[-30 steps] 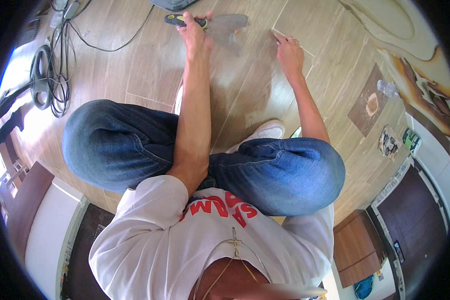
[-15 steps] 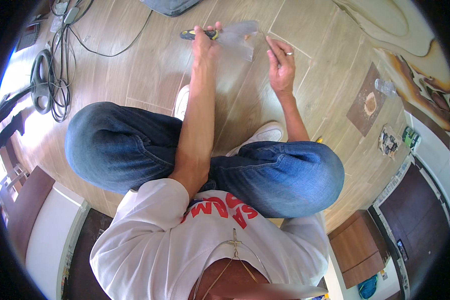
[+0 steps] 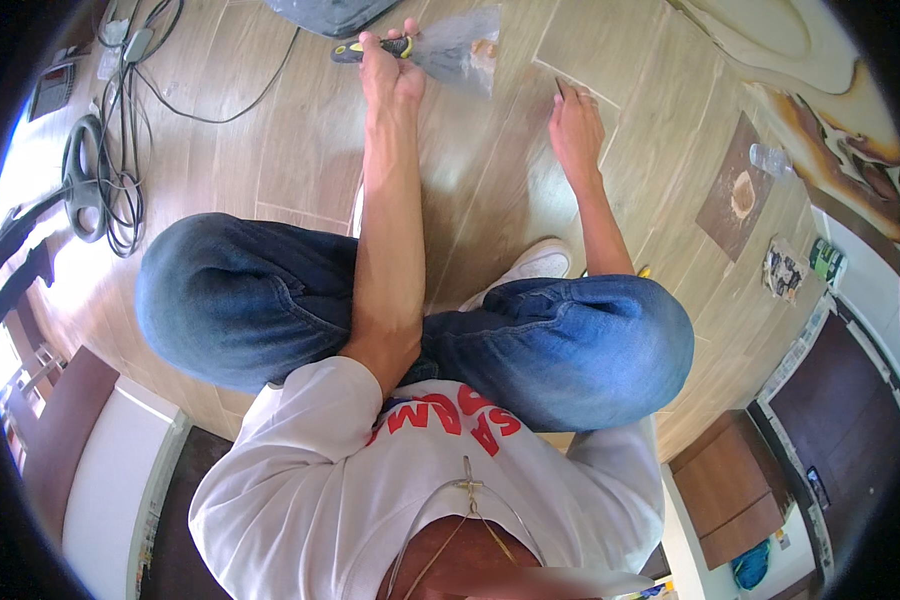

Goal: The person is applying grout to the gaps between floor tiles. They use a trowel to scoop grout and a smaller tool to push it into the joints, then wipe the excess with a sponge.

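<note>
In the head view, the left hand (image 3: 394,75) is clenched around the black-and-yellow handle (image 3: 346,51) of a wide scraper with a thin grey blade (image 3: 450,58), a tan dab (image 3: 484,49) near its far edge. The scraper's long axis runs crosswise, blade pointing right, toward the right hand (image 3: 576,125) but apart from it. That hand pinches a thin dark tool (image 3: 560,88), its tip at or just beside a pale straight seam (image 3: 592,92); contact cannot be told. The right hand is the nearer to this seam. The surface is a wood-look plank floor (image 3: 300,165). Farther right, a brown rectangular tile (image 3: 727,238) bears tan powder (image 3: 743,195); coiled black cables (image 3: 123,215) lie far left.
</note>
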Demonstrator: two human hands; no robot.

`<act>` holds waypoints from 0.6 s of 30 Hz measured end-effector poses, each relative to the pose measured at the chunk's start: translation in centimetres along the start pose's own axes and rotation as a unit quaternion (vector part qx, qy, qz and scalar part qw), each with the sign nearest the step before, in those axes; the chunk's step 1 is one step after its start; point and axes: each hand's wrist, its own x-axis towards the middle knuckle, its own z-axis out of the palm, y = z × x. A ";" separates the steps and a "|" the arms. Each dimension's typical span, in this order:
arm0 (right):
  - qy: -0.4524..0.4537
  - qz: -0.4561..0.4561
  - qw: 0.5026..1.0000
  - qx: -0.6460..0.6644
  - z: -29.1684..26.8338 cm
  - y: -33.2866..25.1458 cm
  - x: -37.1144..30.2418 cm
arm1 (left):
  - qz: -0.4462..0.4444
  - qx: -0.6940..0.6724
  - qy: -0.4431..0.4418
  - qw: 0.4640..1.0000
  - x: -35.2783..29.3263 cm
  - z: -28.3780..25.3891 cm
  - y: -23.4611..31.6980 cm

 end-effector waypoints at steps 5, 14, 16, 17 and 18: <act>-0.074 -0.005 0.992 -0.100 1.3 -2.2 1.5 | 0.007 -0.003 -0.009 1.000 0.1 -0.8 0.8; -0.099 0.024 0.994 -0.036 2.2 -6.0 0.4 | 0.012 0.006 -0.001 1.000 0.2 -0.9 1.2; -0.127 0.038 0.991 -0.016 -0.2 -6.2 0.7 | 0.025 0.030 -0.013 0.999 0.0 -0.7 1.3; -0.099 0.036 0.994 -0.022 -0.4 -5.2 0.9 | 0.027 0.042 -0.019 0.999 -0.1 -0.5 1.0; -0.075 0.028 0.996 -0.024 -0.2 -4.4 1.3 | 0.037 0.042 -0.027 0.998 0.0 -0.8 1.5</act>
